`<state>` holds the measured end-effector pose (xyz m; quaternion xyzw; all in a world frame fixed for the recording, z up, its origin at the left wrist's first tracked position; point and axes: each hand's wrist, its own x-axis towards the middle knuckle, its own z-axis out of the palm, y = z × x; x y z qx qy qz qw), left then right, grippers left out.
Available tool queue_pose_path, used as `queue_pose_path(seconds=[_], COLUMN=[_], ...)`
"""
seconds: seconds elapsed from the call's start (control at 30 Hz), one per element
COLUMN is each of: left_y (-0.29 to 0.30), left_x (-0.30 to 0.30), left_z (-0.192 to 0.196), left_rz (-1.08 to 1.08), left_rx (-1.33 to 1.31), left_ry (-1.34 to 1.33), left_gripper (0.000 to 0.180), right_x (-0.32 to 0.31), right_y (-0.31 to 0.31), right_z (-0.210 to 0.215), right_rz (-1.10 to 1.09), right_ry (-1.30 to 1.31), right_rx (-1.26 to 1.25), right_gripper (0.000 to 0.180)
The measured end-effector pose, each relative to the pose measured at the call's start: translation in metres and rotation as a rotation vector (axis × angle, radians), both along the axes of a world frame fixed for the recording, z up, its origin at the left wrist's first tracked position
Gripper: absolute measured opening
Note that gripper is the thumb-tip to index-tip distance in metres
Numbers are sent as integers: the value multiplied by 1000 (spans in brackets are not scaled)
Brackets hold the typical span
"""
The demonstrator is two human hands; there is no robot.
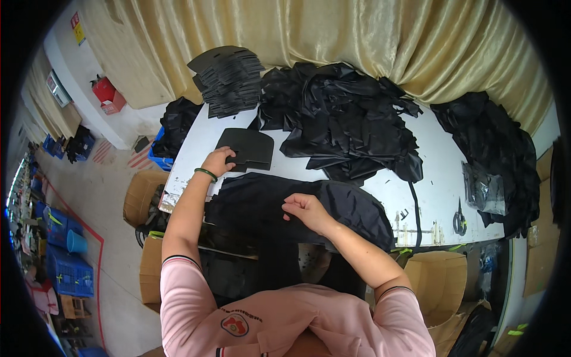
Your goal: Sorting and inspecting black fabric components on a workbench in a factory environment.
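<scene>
A flat black panel [253,144] with a rounded far edge and a notched near edge lies on the white table. My left hand [220,160], wearing a green bangle, has its fingers closed on the panel's left edge. In front of me a wide piece of black fabric [351,205] with a curved outline lies along the table's near edge. My right hand [304,211] is over this fabric with its fingers curled in. Whatever those fingers hold, if anything, is hidden.
A stack of black panels [229,80] stands at the back left. Heaped black sheets [339,113] fill the back middle, and more black material [493,137] lies at the right. Scissors [459,219] lie near the right front of the white table [437,202]. Cardboard boxes [440,279] stand below.
</scene>
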<state>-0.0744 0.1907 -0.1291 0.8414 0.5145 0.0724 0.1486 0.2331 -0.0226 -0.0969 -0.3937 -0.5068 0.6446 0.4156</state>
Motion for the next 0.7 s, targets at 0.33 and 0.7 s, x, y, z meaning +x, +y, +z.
queue_pose_path(seconds=[0.33, 0.7], left_y=[-9, 4], left_x=[25, 30], left_z=[-12, -7], left_rz=[131, 181], left_rx=[7, 68], left_ry=[361, 120], left_gripper=[77, 49], right_x=[-9, -8], right_y=[-3, -8], right_z=[-9, -9], right_rz=[11, 2], right_ry=[3, -23], right_rx=[14, -12], right_gripper=[14, 13])
